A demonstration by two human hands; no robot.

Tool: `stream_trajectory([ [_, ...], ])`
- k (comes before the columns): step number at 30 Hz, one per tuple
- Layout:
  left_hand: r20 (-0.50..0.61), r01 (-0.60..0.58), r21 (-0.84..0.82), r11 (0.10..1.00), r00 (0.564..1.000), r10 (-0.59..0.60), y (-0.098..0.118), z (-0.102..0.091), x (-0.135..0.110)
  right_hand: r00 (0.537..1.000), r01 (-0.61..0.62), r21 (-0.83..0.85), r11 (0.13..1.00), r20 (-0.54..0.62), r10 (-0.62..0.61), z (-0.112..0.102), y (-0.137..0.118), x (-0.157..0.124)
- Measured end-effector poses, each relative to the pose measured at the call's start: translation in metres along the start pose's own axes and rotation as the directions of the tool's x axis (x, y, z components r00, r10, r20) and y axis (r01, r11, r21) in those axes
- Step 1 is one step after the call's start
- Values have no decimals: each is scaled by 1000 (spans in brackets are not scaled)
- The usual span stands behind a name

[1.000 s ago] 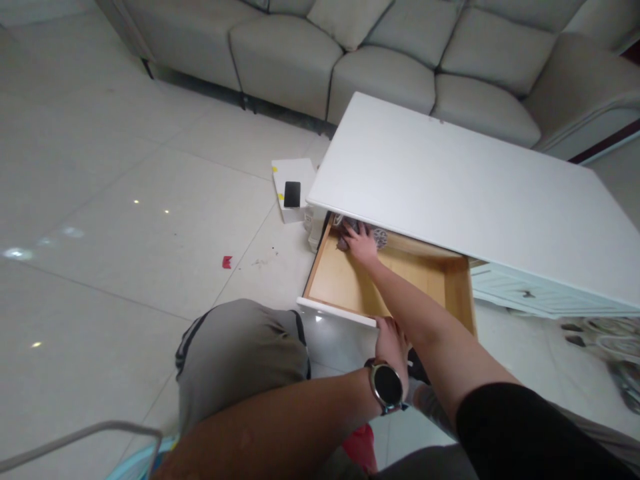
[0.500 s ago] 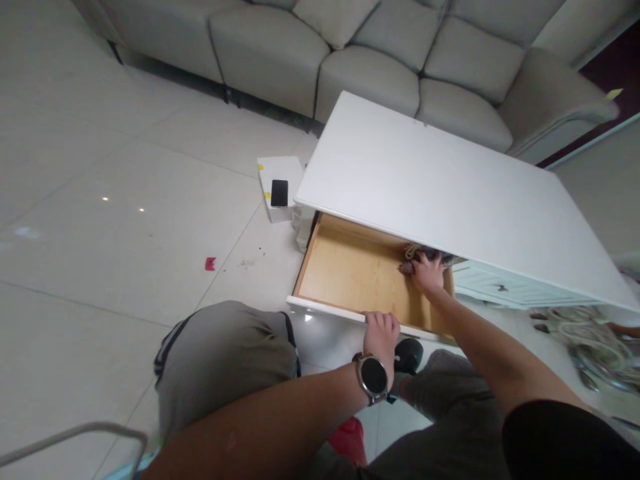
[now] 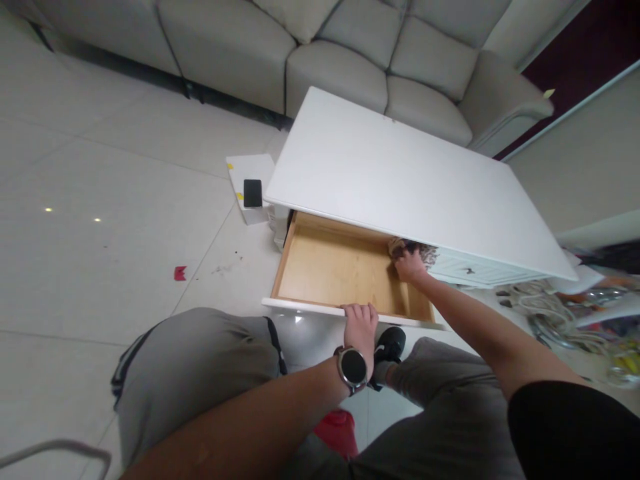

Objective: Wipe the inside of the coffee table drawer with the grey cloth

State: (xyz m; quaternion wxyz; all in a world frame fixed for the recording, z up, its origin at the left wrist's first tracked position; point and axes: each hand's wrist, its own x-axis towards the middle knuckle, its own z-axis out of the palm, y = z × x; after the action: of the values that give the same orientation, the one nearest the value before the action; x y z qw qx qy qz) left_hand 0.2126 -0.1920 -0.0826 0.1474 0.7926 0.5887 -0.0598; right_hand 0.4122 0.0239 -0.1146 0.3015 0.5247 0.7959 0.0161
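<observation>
I crouch before a white coffee table (image 3: 400, 173) with a wooden drawer (image 3: 330, 270) pulled out. My left hand (image 3: 359, 325), a watch on its wrist, grips the drawer's white front edge (image 3: 300, 308). My right hand (image 3: 410, 264) reaches into the drawer's back right corner and presses on a patterned cloth (image 3: 397, 245) there. The cloth is partly hidden under the tabletop.
A white box (image 3: 247, 190) with a black phone (image 3: 253, 193) on it lies on the tiled floor left of the table. A grey sofa (image 3: 320, 53) stands behind. Cables and clutter (image 3: 565, 313) lie at the right. A red scrap (image 3: 180, 273) lies on the floor.
My right hand slid with the cloth from the drawer's back left corner across to its back right. My left hand stayed on the drawer front. The view shifted right.
</observation>
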Motion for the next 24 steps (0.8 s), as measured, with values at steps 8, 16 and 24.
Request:
stream_trajectory([
  [8, -3, -20, 55, 998, 1000, 20, -1, 4, 4, 957, -70, 122, 990, 289, 32, 12, -29, -40],
  [16, -27, -29, 45, 999, 999, 30, -4, 2, 2, 978, -103, 255, 961, 201, 51, -33, 14, -56],
  [24, 13, -25, 59, 998, 1000, 24, -4, -2, 0, 940, -152, 437, 886, 341, -7, -15, 9, -92],
])
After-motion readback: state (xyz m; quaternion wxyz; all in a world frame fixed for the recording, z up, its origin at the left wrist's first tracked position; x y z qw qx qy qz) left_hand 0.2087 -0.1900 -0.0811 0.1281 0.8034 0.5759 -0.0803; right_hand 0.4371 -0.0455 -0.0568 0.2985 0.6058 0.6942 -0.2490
